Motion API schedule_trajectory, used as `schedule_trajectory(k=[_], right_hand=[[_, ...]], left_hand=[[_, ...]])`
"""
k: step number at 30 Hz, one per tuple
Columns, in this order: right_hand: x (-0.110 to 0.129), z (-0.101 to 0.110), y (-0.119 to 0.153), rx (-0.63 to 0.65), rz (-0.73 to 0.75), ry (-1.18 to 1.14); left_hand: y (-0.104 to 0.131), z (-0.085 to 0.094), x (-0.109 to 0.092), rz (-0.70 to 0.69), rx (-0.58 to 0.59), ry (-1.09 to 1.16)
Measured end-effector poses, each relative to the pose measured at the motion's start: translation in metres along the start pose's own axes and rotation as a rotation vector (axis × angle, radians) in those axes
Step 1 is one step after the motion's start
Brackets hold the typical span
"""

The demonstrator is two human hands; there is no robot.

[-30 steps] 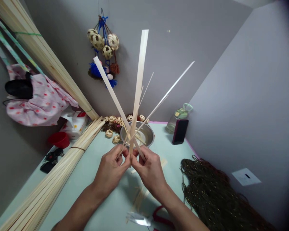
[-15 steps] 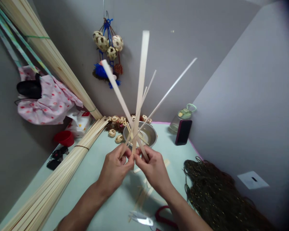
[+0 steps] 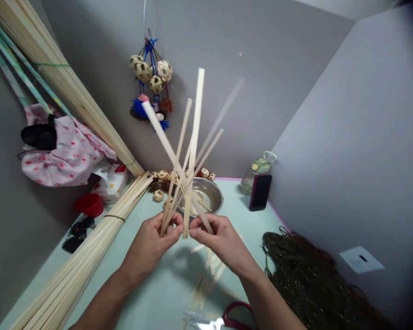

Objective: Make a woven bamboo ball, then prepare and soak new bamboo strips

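My left hand (image 3: 154,243) is closed around several pale, flat bamboo strips (image 3: 183,142) that fan upward. The lower end of a wide upright strip (image 3: 197,110) sits at its thumb and fingertips. My right hand (image 3: 220,236) is closed on another flat strip (image 3: 160,130), which leans up to the left and crosses the others. One strip leaning right is smeared by motion. Just beyond the hands stands a metal bowl (image 3: 221,195) with strip pieces in it. Cut strip pieces (image 3: 201,286) and red-handled scissors (image 3: 227,318) lie on the table below.
A long bundle of strips (image 3: 92,256) lies along the left, with a second bundle (image 3: 86,107) leaning above it. Small woven balls (image 3: 158,195) rest by the bowl. A phone (image 3: 260,192) leans against a bottle (image 3: 249,178). Dark yarn (image 3: 303,275) fills the right side.
My hands have moved slightly apart. The strips in the left hand have shifted and spread, with one now standing more upright. The view has tilted a little.
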State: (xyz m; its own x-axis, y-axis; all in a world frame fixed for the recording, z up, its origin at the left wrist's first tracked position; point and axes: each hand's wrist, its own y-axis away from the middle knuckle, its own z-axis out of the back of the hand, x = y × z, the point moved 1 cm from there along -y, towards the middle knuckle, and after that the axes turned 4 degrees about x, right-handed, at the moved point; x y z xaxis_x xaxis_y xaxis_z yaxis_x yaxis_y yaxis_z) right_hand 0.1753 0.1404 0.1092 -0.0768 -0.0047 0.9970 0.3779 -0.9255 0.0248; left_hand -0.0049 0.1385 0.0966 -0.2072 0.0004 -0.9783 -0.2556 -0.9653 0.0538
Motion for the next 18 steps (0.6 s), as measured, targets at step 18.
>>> schedule_trajectory(k=[18], right_hand=[[-0.006, -0.009, 0.001, -0.081, -0.015, 0.064]], left_hand=[[0.002, -0.014, -0.003, -0.004, -0.031, -0.055]])
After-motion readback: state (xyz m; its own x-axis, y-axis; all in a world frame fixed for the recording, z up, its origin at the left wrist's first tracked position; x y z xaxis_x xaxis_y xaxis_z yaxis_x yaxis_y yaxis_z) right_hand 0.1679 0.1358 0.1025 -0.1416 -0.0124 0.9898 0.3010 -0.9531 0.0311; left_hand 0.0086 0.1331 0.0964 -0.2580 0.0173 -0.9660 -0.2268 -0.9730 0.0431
